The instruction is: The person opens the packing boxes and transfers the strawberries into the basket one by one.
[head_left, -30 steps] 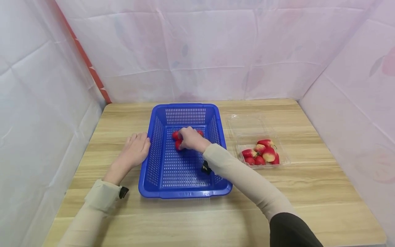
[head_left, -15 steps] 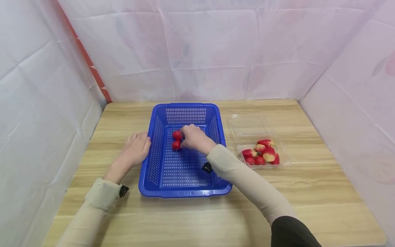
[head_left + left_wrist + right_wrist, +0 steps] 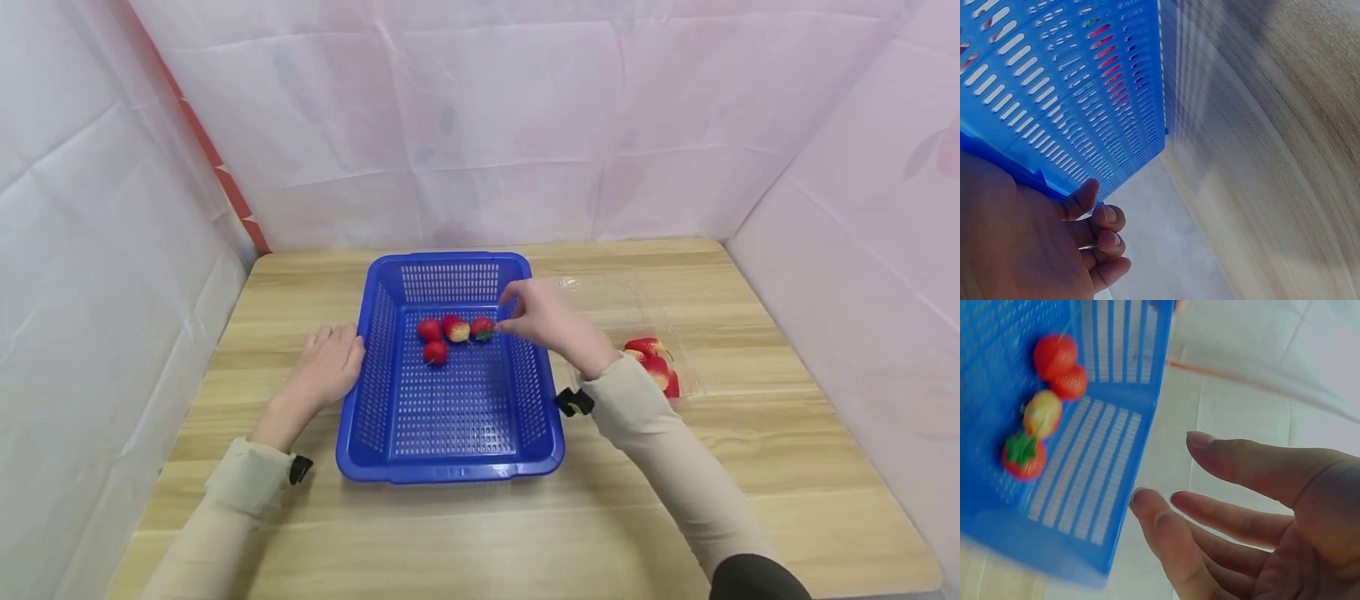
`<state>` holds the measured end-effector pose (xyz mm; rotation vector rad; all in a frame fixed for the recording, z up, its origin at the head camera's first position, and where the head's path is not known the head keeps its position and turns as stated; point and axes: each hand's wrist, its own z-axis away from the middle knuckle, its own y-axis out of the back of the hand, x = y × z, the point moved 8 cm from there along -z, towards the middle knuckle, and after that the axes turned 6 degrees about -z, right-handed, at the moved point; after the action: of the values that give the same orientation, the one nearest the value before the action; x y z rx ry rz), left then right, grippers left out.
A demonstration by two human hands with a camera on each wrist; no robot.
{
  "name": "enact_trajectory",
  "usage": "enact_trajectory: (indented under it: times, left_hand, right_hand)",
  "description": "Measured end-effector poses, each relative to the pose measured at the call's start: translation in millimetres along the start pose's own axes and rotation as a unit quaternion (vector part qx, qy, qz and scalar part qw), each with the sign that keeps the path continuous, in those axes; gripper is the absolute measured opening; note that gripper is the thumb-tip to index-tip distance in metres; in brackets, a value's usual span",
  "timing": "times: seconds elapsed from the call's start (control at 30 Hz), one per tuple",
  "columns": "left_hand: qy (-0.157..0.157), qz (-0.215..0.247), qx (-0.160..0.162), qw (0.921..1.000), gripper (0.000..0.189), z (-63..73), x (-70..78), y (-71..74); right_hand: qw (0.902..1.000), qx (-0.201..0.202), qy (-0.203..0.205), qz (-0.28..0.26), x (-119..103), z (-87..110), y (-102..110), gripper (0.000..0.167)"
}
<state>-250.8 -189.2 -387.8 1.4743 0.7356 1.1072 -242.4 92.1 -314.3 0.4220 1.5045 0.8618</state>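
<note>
A blue plastic basket (image 3: pixel 450 473) with slotted walls stands on the table. Several strawberries lie in its far half: a red one with green leaves (image 3: pixel 482 327), a red-and-yellow one (image 3: pixel 456 327) and two plain red ones, one of them the nearer strawberry (image 3: pixel 435 353). My right hand (image 3: pixel 551 321) is above the basket's right wall; thumb and fingers stand apart with nothing between them, as the right wrist view confirms. Against the left rim rests my left hand (image 3: pixel 326 367), its fingers loosely bent in the left wrist view.
Right of the basket sits a clear plastic box (image 3: pixel 600 300), lid folded back, partly hidden by my right arm. More red-and-yellow strawberries (image 3: pixel 660 371) are inside it. Pale cloth hangs (image 3: pixel 510 125) behind the wooden table (image 3: pixel 480 542) and on both sides.
My right hand has released a strawberry among the others, then risen and moved right towards the basket's right rim. The strawberries it covered are now visible. My left hand has stayed at the left rim.
</note>
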Motion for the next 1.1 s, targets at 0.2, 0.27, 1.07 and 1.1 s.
enact_trajectory:
  times: [0.2, 0.27, 1.07, 1.1]
  left_hand:
    - [-0.001, 0.000, -0.001, 1.0000, 0.036, -0.9, 0.6, -3.2]
    - [-0.003, 0.001, 0.001, 1.0000, 0.037, -1.4, 0.7, -3.2]
    - [0.005, 0.000, 0.002, 1.0000, 0.037, 0.7, -1.9, -1.9]
    - [0.005, 0.000, 0.003, 1.0000, 0.037, 0.6, -2.1, -2.0]
  right_hand:
    - [0.9991, 0.026, -0.025, -0.020, 31.2, 16.9, 24.9, 0.036]
    - [0.9985, 0.036, -0.037, -0.019, 42.8, 21.5, 30.8, 0.035]
    - [0.9932, 0.021, -0.108, 0.039, 133.6, 54.2, 37.2, 0.028]
    - [0.9929, 0.021, -0.111, 0.038, 135.7, 55.7, 36.6, 0.028]
